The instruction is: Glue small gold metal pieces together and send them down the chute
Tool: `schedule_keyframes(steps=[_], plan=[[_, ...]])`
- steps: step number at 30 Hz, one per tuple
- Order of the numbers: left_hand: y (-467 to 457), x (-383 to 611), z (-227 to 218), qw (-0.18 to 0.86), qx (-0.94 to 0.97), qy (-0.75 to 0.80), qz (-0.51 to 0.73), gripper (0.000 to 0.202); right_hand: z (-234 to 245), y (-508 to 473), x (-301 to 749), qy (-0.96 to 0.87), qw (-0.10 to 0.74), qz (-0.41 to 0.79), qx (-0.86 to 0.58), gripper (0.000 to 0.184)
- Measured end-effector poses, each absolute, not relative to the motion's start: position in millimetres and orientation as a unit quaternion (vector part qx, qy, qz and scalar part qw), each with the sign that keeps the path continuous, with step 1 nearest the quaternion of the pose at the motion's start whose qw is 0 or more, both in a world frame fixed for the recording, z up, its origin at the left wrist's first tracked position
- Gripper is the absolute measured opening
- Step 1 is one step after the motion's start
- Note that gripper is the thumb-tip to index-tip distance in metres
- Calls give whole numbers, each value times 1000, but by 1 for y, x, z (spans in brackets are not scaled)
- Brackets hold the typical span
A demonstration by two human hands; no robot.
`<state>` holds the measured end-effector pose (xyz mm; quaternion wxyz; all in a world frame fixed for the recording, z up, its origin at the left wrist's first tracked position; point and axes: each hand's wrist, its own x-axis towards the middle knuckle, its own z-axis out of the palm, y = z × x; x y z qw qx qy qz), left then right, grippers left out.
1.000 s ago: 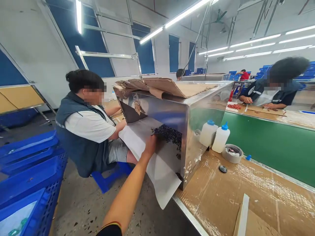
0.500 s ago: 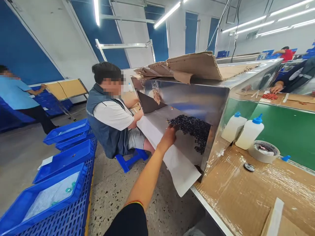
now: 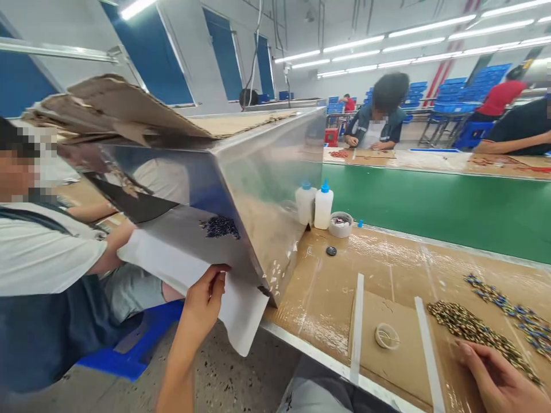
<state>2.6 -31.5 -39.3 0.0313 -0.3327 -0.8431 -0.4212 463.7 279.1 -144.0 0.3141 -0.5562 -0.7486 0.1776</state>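
Observation:
My left hand [image 3: 204, 298] is closed on the lower edge of a white paper sheet [image 3: 172, 261], thumb on top. The sheet slopes out of the open end of a shiny metal box [image 3: 253, 172]. A small heap of dark little parts [image 3: 219, 226] lies on the sheet inside the box, apart from my fingers. My right hand [image 3: 495, 378] rests flat and open on the cardboard-covered table [image 3: 387, 269], just beside a long pile of brown and blue small parts [image 3: 473, 330].
A seated co-worker [image 3: 38, 269] on a blue stool [image 3: 129, 350] sits close at the left. Two white glue bottles [image 3: 323, 203], a small tub [image 3: 340, 223] and a black disc [image 3: 330, 250] stand by the box. Two white strips [image 3: 357, 327] flank a small ring [image 3: 386, 335]. A green belt [image 3: 430, 206] runs behind.
The view has swung right and down. My left hand has drawn back from the dark heap to the paper's lower edge. My right hand and the parts pile have come into view.

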Motion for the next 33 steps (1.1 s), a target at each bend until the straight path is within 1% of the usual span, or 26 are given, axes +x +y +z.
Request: schedule_keyframes(steps=[3, 8, 14, 17, 24, 29, 33], plan=[[-40, 24, -32, -60, -335, -810, -477, 35, -140, 275, 456, -733, 290, 225, -573, 55], [-47, 57, -23, -214, -347, -760, -507, 36, -132, 269, 445, -737, 333, 243, -535, 51], [1, 95, -32, -336, -407, -663, -531, 19, -136, 269, 444, -744, 354, 257, -505, 44], [31, 112, -48, -385, -419, -632, -526, 16, -134, 268, 442, -742, 366, 264, -497, 43], [83, 141, -77, -459, -418, -572, -535, 14, -128, 267, 438, -737, 377, 262, -496, 41], [100, 156, -87, -439, -455, -552, -544, 15, -121, 261, 437, -726, 395, 278, -489, 38], [108, 169, -97, -452, -453, -546, -540, 16, -113, 242, 424, -728, 400, 348, -434, 33]])
